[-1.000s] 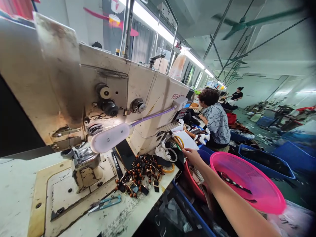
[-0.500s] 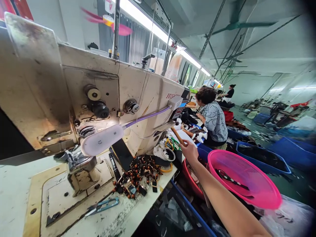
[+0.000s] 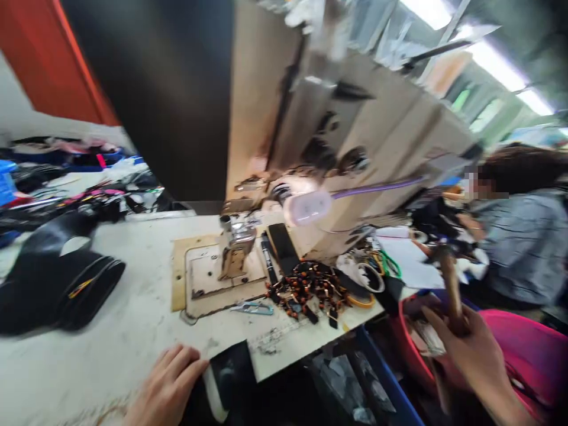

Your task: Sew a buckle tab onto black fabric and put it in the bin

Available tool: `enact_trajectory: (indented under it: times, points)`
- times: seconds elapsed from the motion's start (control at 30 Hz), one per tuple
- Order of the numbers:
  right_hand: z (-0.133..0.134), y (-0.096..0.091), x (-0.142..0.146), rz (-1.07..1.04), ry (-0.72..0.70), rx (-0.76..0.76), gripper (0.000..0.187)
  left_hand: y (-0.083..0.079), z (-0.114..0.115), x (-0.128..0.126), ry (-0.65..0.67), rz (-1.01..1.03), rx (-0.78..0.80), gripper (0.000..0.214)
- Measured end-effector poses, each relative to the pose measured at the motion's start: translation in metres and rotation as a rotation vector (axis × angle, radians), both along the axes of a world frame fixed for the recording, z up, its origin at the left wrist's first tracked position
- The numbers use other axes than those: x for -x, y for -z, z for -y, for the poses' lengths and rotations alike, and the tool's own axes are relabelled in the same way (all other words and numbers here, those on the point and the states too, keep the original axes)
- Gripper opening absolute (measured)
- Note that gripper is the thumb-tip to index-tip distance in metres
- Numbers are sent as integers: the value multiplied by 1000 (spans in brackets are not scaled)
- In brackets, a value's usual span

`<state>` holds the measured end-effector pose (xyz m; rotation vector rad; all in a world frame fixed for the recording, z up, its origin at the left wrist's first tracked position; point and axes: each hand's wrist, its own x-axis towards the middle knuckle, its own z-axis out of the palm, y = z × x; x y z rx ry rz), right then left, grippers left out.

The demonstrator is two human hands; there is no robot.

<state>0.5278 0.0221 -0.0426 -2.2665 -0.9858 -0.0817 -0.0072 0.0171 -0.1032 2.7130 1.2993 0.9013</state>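
Note:
My right hand (image 3: 477, 349) is closed around the wooden handle of a hammer (image 3: 451, 290), whose dark head points up. It is held over the red basket at the right of the table. At the table's front edge, my left hand (image 3: 168, 381) has its fingers curled on a black leather-like piece (image 3: 235, 370) with a pale strip along it. Part of that piece is out of frame. Further back stand the sewing machine's post bed (image 3: 237, 251) and a pair of blue thread snips (image 3: 252, 308), beside a heap of beaded black straps (image 3: 310, 290).
A black bag-like item (image 3: 57, 278) lies at the left. The sewing machine's lamp (image 3: 308, 207) hangs over the bed. A red basket (image 3: 415, 337), a pink basket (image 3: 528, 337) and a blue crate (image 3: 390, 378) stand on the right. A co-worker (image 3: 528, 236) sits beyond.
My view has swung left and down. The hammer has come back towards me in my right hand, and its head now shows. My left hand and the black piece have come into view.

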Motion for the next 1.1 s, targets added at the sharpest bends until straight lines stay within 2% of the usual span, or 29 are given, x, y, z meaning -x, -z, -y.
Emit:
enact_trajectory:
  times: [0.07,0.13,0.2,0.3,0.4,0.47,0.53,0.67,0.87,1.0,1.1]
  points:
    - [15,16,39,-295,-75,-125,23,-4,0,0,-5,-18,19,31]
    - [28,24,82,-492,-219,-317,18,-9,1,1,-6,-37,53,28]
    - [36,24,122,-554,-415,-290,18,-11,3,2,17,-48,92,25]
    - [33,13,172,-340,-805,-61,20,-10,6,5,46,-49,117,24]
    - [17,1,213,-80,-1204,80,25,-6,8,8,42,-45,152,27]
    - [5,-3,236,46,-1401,103,32,-5,8,9,32,-62,178,27]
    - [-5,-4,254,162,-1520,131,40,-5,9,9,32,-100,176,24]
    - [-12,-5,268,300,-1587,213,48,-9,9,8,32,-173,162,20]
    - [-8,1,268,235,-1546,120,42,-10,9,7,18,-199,173,17]
    - [-5,15,267,319,-1551,155,43,-2,7,13,22,-61,194,18]
    - [-5,18,267,385,-1565,127,45,1,6,19,42,32,192,20]
